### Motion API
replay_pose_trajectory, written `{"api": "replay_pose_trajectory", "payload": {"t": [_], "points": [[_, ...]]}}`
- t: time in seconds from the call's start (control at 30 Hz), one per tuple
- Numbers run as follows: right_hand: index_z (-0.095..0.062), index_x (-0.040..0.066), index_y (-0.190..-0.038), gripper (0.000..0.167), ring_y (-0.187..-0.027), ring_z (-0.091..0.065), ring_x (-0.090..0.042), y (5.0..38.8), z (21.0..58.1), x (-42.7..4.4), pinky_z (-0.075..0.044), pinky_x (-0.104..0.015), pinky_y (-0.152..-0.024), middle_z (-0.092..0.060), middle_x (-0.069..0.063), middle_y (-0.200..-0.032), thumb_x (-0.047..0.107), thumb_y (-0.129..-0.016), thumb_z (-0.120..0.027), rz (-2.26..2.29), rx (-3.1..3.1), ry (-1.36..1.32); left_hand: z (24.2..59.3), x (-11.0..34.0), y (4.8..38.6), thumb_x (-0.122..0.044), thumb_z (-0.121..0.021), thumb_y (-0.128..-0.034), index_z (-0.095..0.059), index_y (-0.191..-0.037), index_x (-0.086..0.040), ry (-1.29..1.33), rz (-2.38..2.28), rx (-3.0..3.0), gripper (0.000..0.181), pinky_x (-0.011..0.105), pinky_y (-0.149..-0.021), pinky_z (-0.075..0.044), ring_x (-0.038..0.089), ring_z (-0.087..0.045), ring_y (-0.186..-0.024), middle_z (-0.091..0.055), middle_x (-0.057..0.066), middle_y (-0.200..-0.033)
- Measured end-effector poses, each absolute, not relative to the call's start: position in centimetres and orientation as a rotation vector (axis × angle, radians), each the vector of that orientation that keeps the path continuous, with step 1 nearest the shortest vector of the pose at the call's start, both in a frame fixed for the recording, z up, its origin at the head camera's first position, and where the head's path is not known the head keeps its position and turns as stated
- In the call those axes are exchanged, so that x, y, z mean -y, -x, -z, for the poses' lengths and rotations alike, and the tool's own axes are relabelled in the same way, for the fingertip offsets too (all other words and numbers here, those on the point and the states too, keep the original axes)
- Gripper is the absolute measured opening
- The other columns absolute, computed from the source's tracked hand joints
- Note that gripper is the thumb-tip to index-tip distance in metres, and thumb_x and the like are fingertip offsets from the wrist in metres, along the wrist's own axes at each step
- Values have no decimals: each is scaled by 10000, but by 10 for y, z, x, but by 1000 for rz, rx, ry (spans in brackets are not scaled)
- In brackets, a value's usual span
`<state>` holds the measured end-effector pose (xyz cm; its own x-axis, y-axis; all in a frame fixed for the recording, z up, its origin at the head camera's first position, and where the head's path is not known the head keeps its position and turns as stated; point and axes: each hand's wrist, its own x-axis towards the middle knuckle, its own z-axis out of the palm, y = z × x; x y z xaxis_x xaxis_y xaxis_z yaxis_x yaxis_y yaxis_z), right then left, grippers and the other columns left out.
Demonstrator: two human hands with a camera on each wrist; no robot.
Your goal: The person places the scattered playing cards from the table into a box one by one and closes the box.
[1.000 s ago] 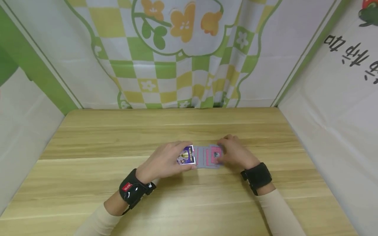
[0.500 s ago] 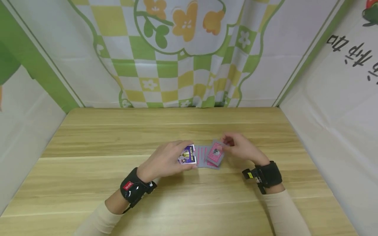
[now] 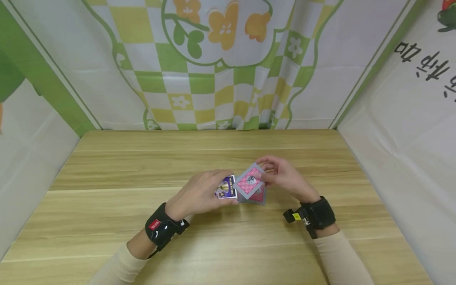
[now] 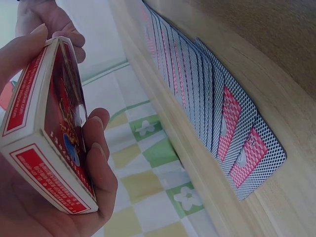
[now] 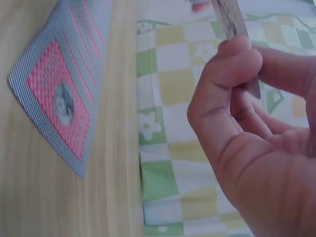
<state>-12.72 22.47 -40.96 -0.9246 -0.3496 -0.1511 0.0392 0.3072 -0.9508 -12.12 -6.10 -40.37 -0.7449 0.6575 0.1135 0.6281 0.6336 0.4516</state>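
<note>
My left hand [image 3: 199, 194] grips a playing card box [image 3: 226, 187] between thumb and fingers, raised above the table. In the left wrist view the box [image 4: 66, 128] shows red and white sides and a dark red printed face. With thumb and fingers, my right hand [image 3: 286, 179] pinches a playing card [image 3: 248, 182], its pink patterned back up and tilted beside the box's open end. Beneath lies an overlapping row of face-down playing cards [image 3: 259, 198], seen spread in the left wrist view. The right wrist view shows the held card [image 5: 232, 19] nearly edge-on.
A wooden table [image 3: 228, 245] lies under both hands. Behind it hangs a green, yellow and white checked curtain [image 3: 199, 79]. Pale cloth walls [image 3: 399, 130] stand along the sides.
The right hand has lifted a card off the right end of the row and carried it left, turning it, towards the box. The left hand with the box has stayed nearly still.
</note>
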Motion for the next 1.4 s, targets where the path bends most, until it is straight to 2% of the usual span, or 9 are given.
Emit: {"api": "replay_pose_trajectory", "payload": {"t": [0.17,0.43,0.63,0.7,0.8,0.9,0.97,1.2,1.4], "points": [[-564,105,-1466,494,-819,-717,-323,126,413,-214,-634,-412,-720,-708,-146,-1077,90,-995,-712,1675,-2310,297,404,61,121,-568,-824,-852,-612,-1441,-125,-1091,-743,-2775,767,228,-724,-531,61,-660,-900,-751,9,-1194],[-550,39,-1396,431,-712,-707,-286,120,408,-200,-614,-395,-657,-701,-154,-975,24,-985,-679,1699,-2378,266,400,63,121,-569,-831,-845,-605,-1446,-135,-1040,-741,-2805,775,273,-739,-537,92,-652,-917,-735,31,-1206],[-570,-20,-1340,402,-668,-718,-262,115,407,-196,-628,-458,-666,-732,-159,-924,29,-965,-706,1712,-2386,222,400,63,122,-581,-812,-857,-605,-1432,-153,-1028,-746,-2819,746,262,-710,-513,85,-632,-883,-730,7,-1170],[-605,0,-1349,393,-728,-746,-262,113,406,-193,-631,-481,-710,-762,-153,-961,75,-977,-708,1648,-2383,268,401,63,122,-587,-809,-858,-606,-1427,-145,-1042,-739,-2823,748,266,-718,-521,92,-640,-890,-732,18,-1181],[-611,41,-1435,438,-943,-777,-265,108,403,-187,-633,-445,-816,-780,-145,-1146,172,-1022,-673,1499,-2377,416,402,63,122,-586,-810,-858,-612,-1424,-143,-1068,-728,-2823,745,277,-740,-547,102,-666,-915,-738,33,-1205],[-503,54,-1551,545,-1171,-732,-262,103,398,-183,-612,-376,-926,-701,-154,-1378,243,-1057,-636,1351,-2345,587,404,64,122,-577,-809,-863,-619,-1421,-139,-1072,-719,-2822,734,286,-756,-568,112,-684,-930,-741,43,-1211],[-443,52,-1587,595,-1252,-694,-261,100,394,-181,-597,-339,-964,-641,-146,-1464,271,-1065,-626,1288,-2312,656,404,64,122,-582,-799,-870,-624,-1414,-128,-1069,-716,-2827,730,283,-755,-569,115,-686,-928,-742,48,-1208],[-326,89,-1647,703,-1341,-619,-263,93,388,-178,-535,-426,-1070,-469,-114,-1619,331,-1061,-632,1198,-2260,746,403,66,122,-539,-805,-874,-620,-1401,-121,-1026,-770,-2824,697,265,-742,-559,105,-667,-910,-731,25,-1171],[-527,-10,-1507,542,-1273,-654,-375,112,404,-204,-561,-504,-1026,-601,-231,-1482,216,-1035,-669,1075,-2526,628,401,64,121,-553,-843,-838,-629,-1389,-131,-1034,-757,-2829,726,247,-674,-523,84,-635,-836,-723,2,-1076]]}}
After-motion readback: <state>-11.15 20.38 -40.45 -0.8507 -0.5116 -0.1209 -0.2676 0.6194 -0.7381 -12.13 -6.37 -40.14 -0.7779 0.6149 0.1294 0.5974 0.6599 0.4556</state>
